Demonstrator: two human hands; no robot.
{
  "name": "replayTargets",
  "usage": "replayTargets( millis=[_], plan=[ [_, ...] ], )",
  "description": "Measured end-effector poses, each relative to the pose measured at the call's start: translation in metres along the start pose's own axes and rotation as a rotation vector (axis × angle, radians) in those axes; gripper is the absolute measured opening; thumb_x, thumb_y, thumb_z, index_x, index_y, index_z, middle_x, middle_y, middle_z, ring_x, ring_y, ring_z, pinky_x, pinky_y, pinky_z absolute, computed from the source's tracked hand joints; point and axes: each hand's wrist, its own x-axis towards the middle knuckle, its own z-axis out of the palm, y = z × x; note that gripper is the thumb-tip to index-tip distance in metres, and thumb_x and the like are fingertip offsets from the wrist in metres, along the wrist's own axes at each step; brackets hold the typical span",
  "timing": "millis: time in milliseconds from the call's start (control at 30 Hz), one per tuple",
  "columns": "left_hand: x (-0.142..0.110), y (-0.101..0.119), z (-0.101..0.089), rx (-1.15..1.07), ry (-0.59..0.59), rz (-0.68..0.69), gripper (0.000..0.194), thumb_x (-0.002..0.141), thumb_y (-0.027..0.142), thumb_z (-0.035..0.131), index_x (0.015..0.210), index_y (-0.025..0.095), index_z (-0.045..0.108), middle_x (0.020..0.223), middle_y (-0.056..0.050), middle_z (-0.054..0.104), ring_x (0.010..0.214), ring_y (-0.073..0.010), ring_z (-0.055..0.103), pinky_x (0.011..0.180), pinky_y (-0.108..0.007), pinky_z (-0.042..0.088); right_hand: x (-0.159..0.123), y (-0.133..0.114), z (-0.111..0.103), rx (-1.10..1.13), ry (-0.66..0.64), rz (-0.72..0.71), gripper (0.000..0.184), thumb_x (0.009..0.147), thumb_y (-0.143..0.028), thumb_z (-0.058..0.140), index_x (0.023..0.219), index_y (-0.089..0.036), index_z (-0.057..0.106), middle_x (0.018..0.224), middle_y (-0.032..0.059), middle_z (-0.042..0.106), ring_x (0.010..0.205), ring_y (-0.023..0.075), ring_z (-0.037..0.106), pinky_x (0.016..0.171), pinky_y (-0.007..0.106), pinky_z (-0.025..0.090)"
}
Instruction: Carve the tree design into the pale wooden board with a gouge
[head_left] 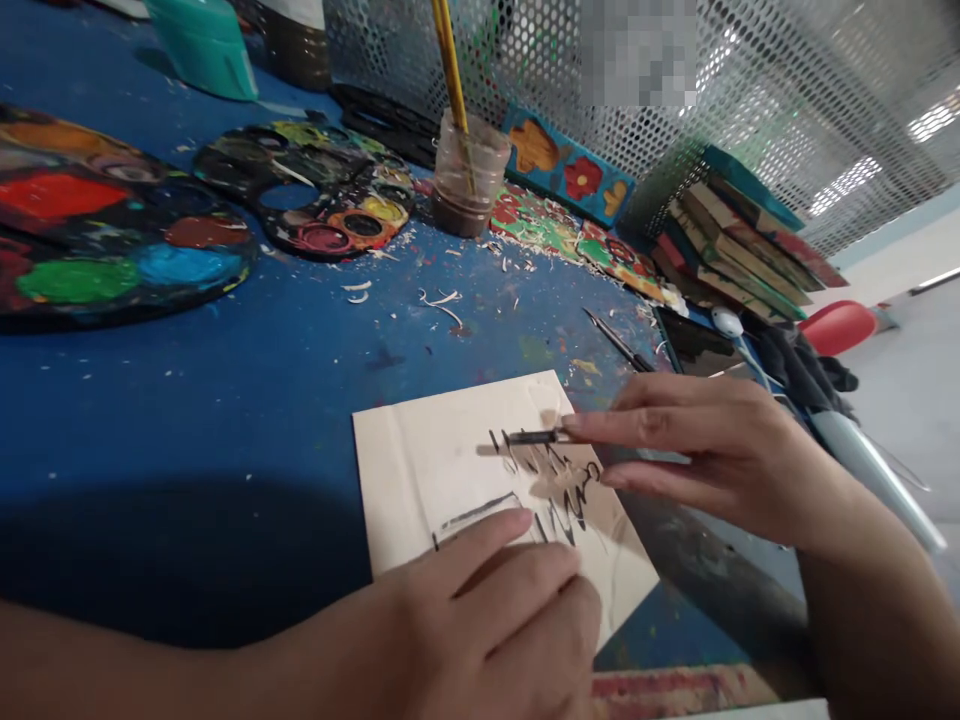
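Observation:
A pale square board (405,450) lies on the blue table and carries black zigzag and straight strokes. My left hand (510,600) rests on its lower part with the fingers laid out flat, covering some of the marks. Over the board's right side, my right hand (690,440) pinches a slim dark-tipped tool (534,437); whether it is a pen, brush or cutter I cannot tell. Its tip points left, over the black strokes, and casts a shadow. Beyond my right hand lies another slim pointed tool (619,340).
Two paint-covered palettes (292,240) sit at the left. A plastic cup (469,180) holds a yellow brush. Pale shavings (442,300) lie scattered. Painted flower panels (574,170) and stacked blocks (742,240) stand along the perforated metal screen (540,60). A phone (694,340) and earphones lie right.

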Motion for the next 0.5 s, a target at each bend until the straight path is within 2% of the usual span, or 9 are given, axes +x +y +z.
replayTargets(
  millis=[67,133,200,367,500],
  plan=[
    [0.000,-0.001,0.001,0.087,0.027,0.021,0.022,0.097,0.026,0.048,0.110,0.025,0.066,0.123,-0.001,0.067,0.119,-0.0199,0.057,0.103,-0.038,0.050,-0.001,-0.002,-0.001,-0.111,0.003,-0.023,0.023,0.095,-0.027,0.062,0.115,-0.025,0.072,0.085,0.0023,0.071,0.066,0.0119,0.064,0.059,0.026,0.046],
    [-0.001,-0.001,0.002,0.115,0.037,0.037,0.020,0.096,0.023,0.051,0.110,0.024,0.066,0.127,-0.002,0.066,0.125,-0.0199,0.055,0.108,-0.036,0.046,-0.002,-0.003,0.000,-0.167,0.005,-0.018,0.019,0.096,-0.027,0.061,0.107,-0.025,0.075,0.083,0.0027,0.072,0.063,0.0124,0.064,0.057,0.027,0.045],
    [-0.002,-0.002,0.004,0.084,0.039,0.018,0.019,0.096,0.024,0.052,0.108,0.023,0.067,0.128,-0.002,0.066,0.126,-0.0187,0.055,0.112,-0.035,0.042,-0.001,-0.003,0.000,-0.178,0.008,-0.030,0.016,0.095,-0.027,0.061,0.103,-0.025,0.075,0.083,0.0025,0.073,0.064,0.0125,0.066,0.058,0.027,0.046],
    [-0.002,0.000,0.010,0.031,0.084,-0.034,0.023,0.098,0.032,0.052,0.111,0.021,0.067,0.127,0.001,0.067,0.118,-0.0130,0.058,0.110,-0.026,0.041,0.000,-0.004,-0.002,-0.278,0.006,-0.132,0.015,0.097,-0.021,0.060,0.103,-0.021,0.074,0.083,0.0022,0.074,0.066,0.0105,0.066,0.060,0.024,0.046],
    [-0.005,0.007,0.012,0.016,0.091,-0.135,0.028,0.096,0.037,0.054,0.110,0.017,0.067,0.119,-0.004,0.070,0.116,-0.0154,0.059,0.114,-0.029,0.038,0.001,-0.011,-0.002,-0.377,-0.025,-0.138,0.019,0.099,-0.024,0.055,0.102,-0.020,0.073,0.079,0.0015,0.071,0.063,0.0098,0.062,0.059,0.025,0.043]
  ],
)
